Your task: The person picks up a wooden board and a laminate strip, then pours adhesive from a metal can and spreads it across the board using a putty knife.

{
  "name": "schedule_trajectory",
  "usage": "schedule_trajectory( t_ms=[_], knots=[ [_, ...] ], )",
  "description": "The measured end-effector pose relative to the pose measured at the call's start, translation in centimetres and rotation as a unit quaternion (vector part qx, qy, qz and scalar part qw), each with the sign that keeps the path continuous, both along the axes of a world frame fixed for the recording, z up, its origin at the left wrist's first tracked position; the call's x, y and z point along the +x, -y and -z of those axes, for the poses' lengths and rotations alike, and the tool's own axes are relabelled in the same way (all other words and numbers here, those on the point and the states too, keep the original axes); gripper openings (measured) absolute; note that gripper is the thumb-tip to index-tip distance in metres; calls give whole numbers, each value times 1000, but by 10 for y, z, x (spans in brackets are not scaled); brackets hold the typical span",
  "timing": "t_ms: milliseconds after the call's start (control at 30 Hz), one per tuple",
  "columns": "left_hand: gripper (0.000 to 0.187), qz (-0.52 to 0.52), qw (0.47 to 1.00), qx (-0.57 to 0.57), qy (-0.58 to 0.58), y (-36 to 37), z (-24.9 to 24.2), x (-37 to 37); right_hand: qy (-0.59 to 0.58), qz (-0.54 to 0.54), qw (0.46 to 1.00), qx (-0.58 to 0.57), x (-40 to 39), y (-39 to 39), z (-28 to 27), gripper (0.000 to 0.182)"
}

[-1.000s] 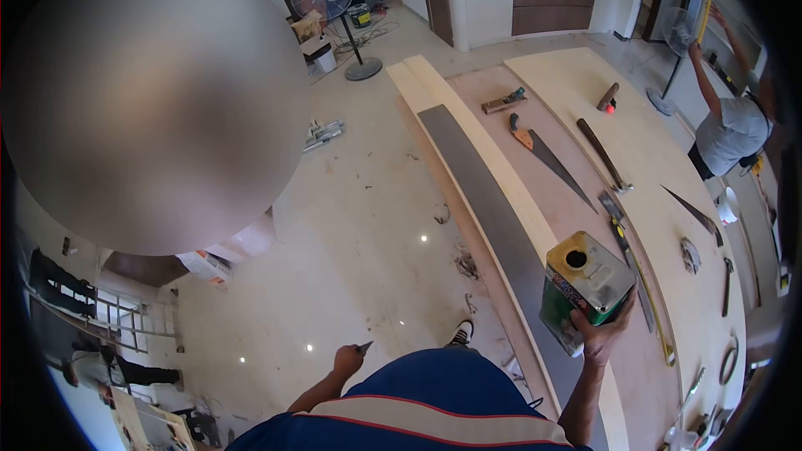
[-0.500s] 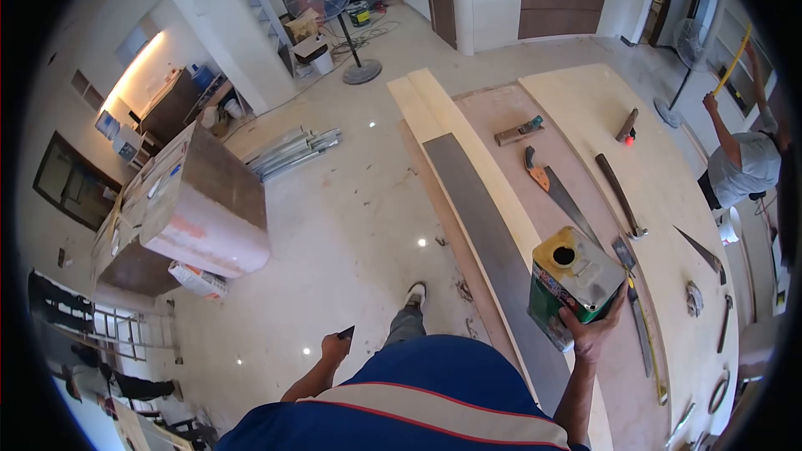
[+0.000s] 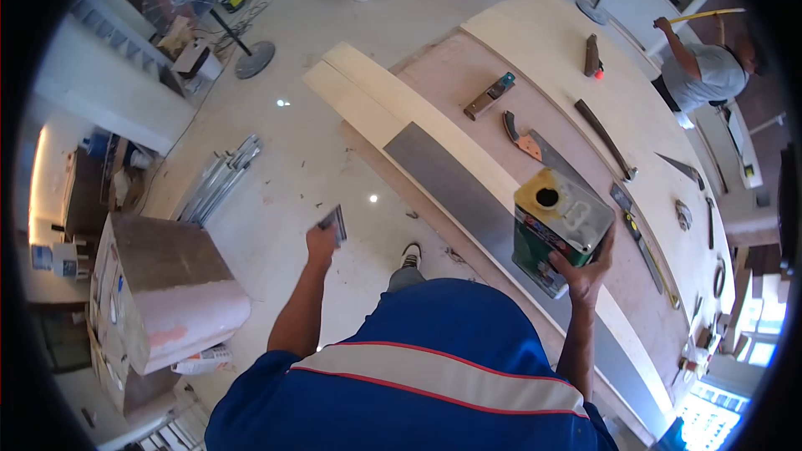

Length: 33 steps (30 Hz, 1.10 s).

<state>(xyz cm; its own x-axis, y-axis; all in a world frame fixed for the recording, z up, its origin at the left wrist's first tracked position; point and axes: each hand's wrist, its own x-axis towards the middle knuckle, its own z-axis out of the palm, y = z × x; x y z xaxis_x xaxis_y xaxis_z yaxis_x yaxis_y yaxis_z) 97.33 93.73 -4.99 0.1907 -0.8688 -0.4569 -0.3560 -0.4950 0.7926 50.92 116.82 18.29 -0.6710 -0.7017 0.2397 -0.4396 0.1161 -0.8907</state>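
Observation:
My right hand [image 3: 590, 274] grips a rectangular metal can [image 3: 539, 242], green on its side, with a stained top and a round dark opening. It tilts above the workbench, over a long grey strip [image 3: 451, 167]. In my left hand [image 3: 319, 244], held out over the floor, is a small flat scraper [image 3: 336, 222] with a dark blade; its exact shape is partly blurred. Near the can lie a handsaw [image 3: 528, 144] with an orange-and-black handle and a wooden hand plane [image 3: 490, 96].
Pale boards [image 3: 376, 83] lie along the bench, with a hammer [image 3: 608, 140], a second plane [image 3: 592, 57] and a yellow tape measure [image 3: 656, 267]. A co-worker [image 3: 702, 75] raises a yellow strip beyond the bench. To the left stand a boxy cabinet [image 3: 167, 284], metal profiles [image 3: 224, 179] and a fan [image 3: 251, 58].
My left hand has risen and moved forward with the scraper, whose blade shows more. The view has turned, and the can stays in my right hand above the bench.

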Motion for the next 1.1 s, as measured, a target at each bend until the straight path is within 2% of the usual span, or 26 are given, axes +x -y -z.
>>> schedule_trajectory(
  t_ms=[33, 133, 233, 333, 633, 933, 1100],
  knots=[
    [30, 7, 998, -27, -61, 23, -7, -7, -34, -2, 999, 16, 2, 10, 0, 124],
    [26, -1, 991, -43, -126, 69, -58, -48, -120, -14, 991, 64, 7, 38, -1, 128],
    [23, 37, 978, -43, -200, 88, -73, -72, -117, -25, 987, 109, 18, 61, -12, 127],
    [21, 88, 968, -1, -234, 86, -79, -89, -163, -38, 977, 130, 25, 76, -15, 126],
    [22, 94, 964, 52, -241, 78, -72, -97, -208, -64, 961, 172, 33, 109, -11, 124],
    [24, 108, 976, 3, -189, 88, -72, -88, -279, -135, 915, 260, 42, 136, -12, 123],
    [18, 141, 978, -7, -154, 96, -79, -90, -304, -155, 896, 285, 44, 144, -15, 122]
  ],
)
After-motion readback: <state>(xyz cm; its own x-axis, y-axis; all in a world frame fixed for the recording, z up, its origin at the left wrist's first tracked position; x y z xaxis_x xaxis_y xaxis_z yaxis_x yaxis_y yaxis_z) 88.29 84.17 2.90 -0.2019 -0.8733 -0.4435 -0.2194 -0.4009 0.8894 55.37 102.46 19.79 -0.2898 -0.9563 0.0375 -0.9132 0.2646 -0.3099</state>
